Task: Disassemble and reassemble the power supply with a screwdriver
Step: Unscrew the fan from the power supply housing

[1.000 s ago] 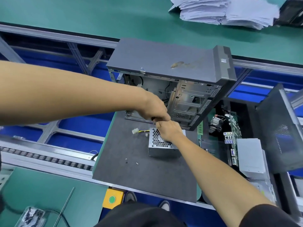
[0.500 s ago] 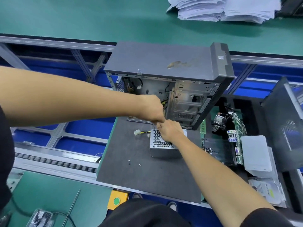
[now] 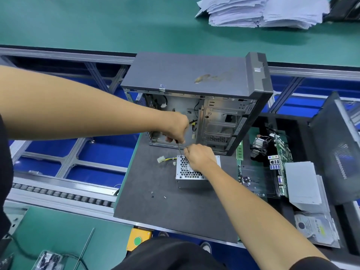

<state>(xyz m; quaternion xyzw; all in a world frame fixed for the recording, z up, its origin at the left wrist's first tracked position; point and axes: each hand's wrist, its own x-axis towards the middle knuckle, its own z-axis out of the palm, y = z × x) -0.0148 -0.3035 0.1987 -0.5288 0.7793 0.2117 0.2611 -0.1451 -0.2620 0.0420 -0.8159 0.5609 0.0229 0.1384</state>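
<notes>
Grey open computer case [image 3: 194, 78], cables [image 3: 193, 125] inside.

power supply [image 3: 190, 173]: silver, honeycomb-perforated top
power supply wires [image 3: 169, 158]: yellow and black, white connector
mat [image 3: 155, 201]: dark grey
computer case [image 3: 194, 75]: grey, brownish smear on top
tabletop [image 3: 97, 22]: green
button box [image 3: 138, 239]: yellow, green button
paper stack [image 3: 253, 12]: white
</notes>
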